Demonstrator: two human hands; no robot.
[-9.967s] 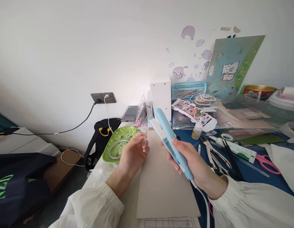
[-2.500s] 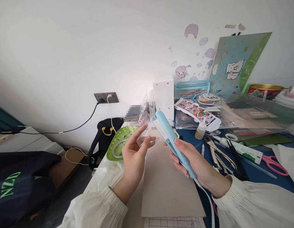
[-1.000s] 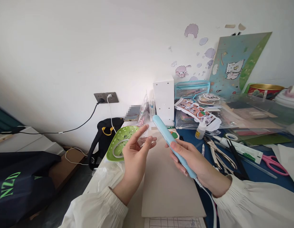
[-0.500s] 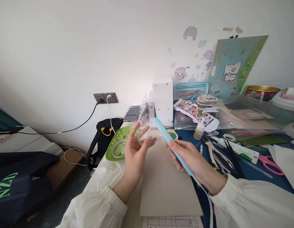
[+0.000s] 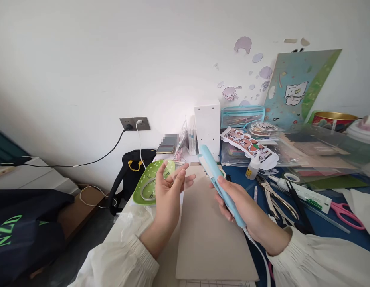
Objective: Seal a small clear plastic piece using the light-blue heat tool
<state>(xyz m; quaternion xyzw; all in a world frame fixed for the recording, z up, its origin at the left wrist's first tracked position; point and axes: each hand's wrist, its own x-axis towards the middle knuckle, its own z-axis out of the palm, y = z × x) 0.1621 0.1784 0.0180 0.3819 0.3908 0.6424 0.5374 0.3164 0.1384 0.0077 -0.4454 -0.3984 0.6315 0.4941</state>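
A light blue hair-straightener-like tool [image 5: 222, 187] with a white cord is held in my right hand [image 5: 237, 201], fingers wrapped round its lower half. Its upper end points up and away, and a pale plate shows along its left side. My left hand [image 5: 169, 195] is raised to the left of the tool, fingers spread and bent, touching nothing that shows. Below both hands lies a beige board [image 5: 211, 239] with a printed sheet under its near edge. Behind my left hand sits a green patterned tray [image 5: 139, 191] with a pale loop in it.
To the right are a small bottle [image 5: 252, 169], metal pliers [image 5: 276, 199], pink scissors [image 5: 348, 215] and clear bags. A white box [image 5: 207, 127] and a phone [image 5: 167, 144] stand near the wall. The tool's cord runs down beside the board.
The tool has turned in my right hand, so its pale inner plate and the gap between its arms now show. My left hand has shifted slightly, its fingers still spread.
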